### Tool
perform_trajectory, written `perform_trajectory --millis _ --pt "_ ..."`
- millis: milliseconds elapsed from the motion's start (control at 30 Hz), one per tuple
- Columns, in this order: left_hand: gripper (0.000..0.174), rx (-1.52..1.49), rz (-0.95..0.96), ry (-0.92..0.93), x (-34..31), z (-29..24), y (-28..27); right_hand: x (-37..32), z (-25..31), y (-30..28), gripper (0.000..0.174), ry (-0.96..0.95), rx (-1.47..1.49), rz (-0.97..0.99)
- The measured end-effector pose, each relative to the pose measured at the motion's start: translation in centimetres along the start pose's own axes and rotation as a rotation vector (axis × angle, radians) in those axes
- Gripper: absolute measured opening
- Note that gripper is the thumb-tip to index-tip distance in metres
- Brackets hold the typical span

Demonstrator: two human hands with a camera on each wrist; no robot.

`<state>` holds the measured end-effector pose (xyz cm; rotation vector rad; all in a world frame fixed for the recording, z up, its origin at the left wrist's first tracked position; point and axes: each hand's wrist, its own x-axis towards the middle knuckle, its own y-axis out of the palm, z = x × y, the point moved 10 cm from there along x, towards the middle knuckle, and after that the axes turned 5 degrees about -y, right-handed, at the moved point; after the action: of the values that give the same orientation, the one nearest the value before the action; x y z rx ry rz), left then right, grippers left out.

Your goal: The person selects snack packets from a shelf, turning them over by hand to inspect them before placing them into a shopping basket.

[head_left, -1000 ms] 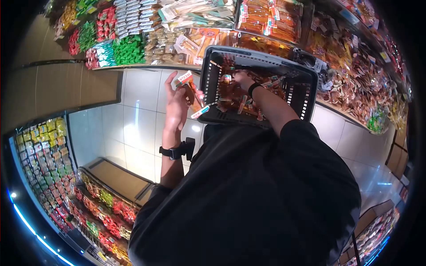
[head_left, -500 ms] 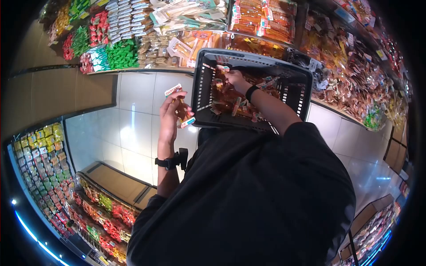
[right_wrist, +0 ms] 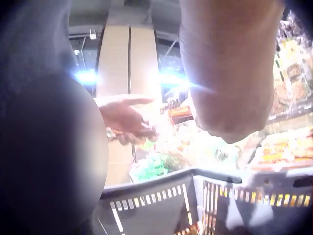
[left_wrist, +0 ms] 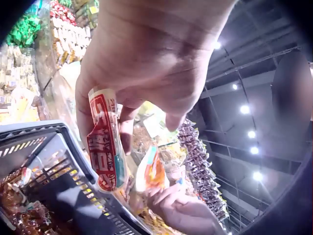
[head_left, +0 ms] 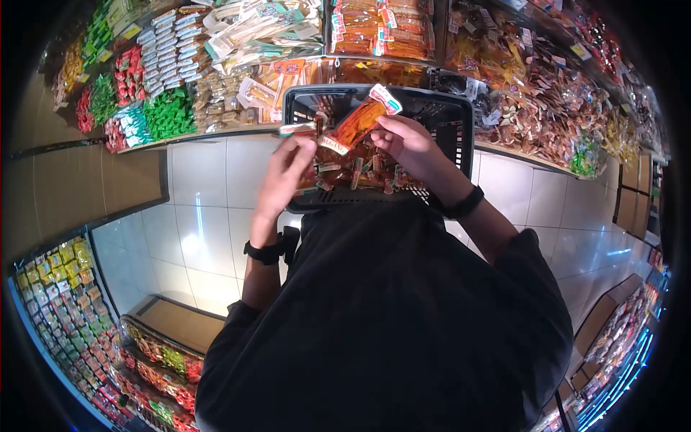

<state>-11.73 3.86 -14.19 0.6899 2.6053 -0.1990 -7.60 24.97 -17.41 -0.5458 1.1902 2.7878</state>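
Tiled floor point(head_left: 241, 237), stocked shelf point(head_left: 180, 139), basket point(head_left: 468, 137), left fingers point(head_left: 294, 150) holding labelled packet point(left_wrist: 103, 147), right fingers point(head_left: 396, 127) pinching orange packet point(head_left: 359, 122)

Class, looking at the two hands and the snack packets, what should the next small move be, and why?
Probably the right hand should ease its orange snack packet toward the left hand's fingers, to be gathered there. The left hand holds a labelled packet, and the orange one, over the basket, has its lower end close to those fingers.
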Motion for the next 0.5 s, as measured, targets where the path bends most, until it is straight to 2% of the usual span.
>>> perform_trajectory --millis 33,67,133,200,300,400,467,500 --pt "0.029 0.026 0.039 0.052 -0.3 -1.6 1.2 -1.2 1.1 1.4 0.020 -0.003 -0.011 -0.021" --pt "0.027 0.115 0.069 0.219 -0.6 -3.4 2.2 -2.3 1.9 2.6 0.021 -0.009 -0.021 -0.043" --pt "0.026 0.102 0.231 0.132 -1.9 -5.5 4.7 -3.9 2.7 4.0 0.020 -0.018 -0.037 -0.058" --pt "0.027 0.072 0.313 0.163 -2.9 -6.5 5.8 -4.9 3.7 5.7 0.019 -0.055 -0.081 0.038" --pt "0.026 0.043 0.338 0.136 -4.5 -8.1 6.2 -6.9 5.9 7.7 0.020 -0.127 -0.132 0.018" --pt "0.024 0.094 0.356 0.187 -5.7 -9.1 6.5 -8.3 7.1 9.4 0.018 -0.196 -0.168 0.021" --pt "0.021 0.211 0.324 0.380 -6.6 -10.7 6.5 -8.8 8.4 9.8 0.017 -0.340 -0.266 0.016" --pt "0.021 0.185 0.310 0.300 -6.6 -10.1 6.3 -9.0 8.5 10.0 0.017 -0.340 -0.266 0.013"
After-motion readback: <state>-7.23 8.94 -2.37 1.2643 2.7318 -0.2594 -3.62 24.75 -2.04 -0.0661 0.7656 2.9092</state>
